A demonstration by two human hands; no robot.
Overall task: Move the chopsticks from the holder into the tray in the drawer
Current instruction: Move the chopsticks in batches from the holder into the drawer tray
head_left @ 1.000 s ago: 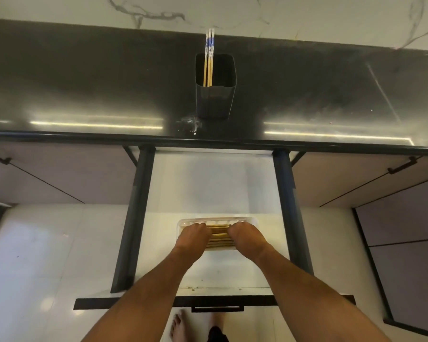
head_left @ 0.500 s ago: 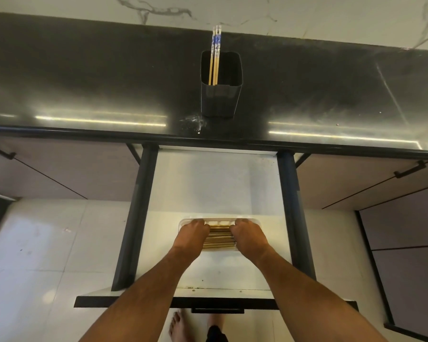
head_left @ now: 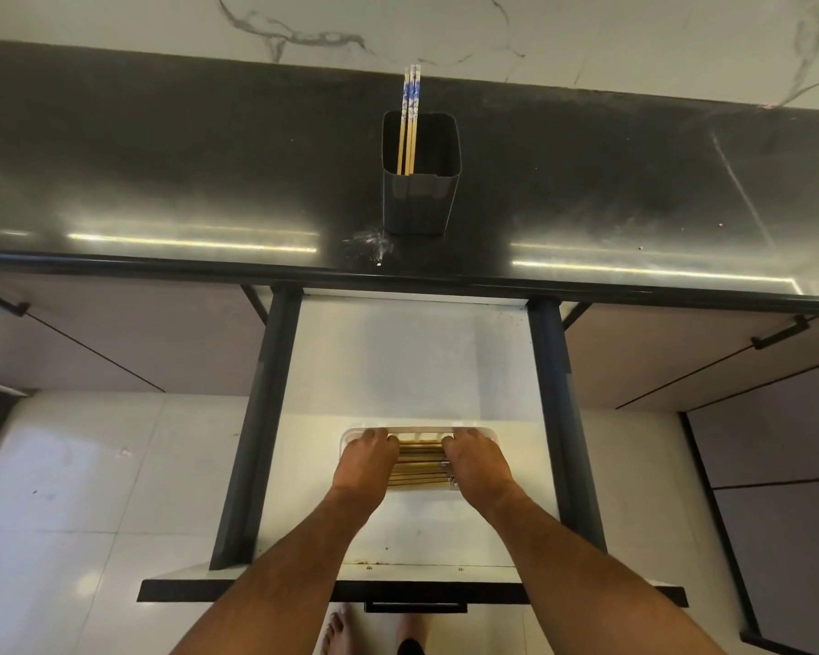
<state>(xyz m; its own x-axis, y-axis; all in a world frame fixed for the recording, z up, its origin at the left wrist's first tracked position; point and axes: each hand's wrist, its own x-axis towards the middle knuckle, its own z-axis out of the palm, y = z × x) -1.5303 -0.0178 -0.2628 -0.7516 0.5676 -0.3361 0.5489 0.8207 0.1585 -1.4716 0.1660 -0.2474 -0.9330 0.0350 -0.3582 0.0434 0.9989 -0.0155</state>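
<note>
In the open white drawer (head_left: 412, 361), the left hand (head_left: 367, 458) and right hand (head_left: 476, 460) rest palm-down on the two ends of a clear plastic tray (head_left: 348, 436), fingers curved over the bundle of light wooden chopsticks (head_left: 419, 468) lying crosswise between them. Farther off, on the glossy black bench (head_left: 162, 172), a dark square holder (head_left: 421, 191) keeps two blue-patterned chopsticks (head_left: 410, 115) upright in its left corner.
</note>
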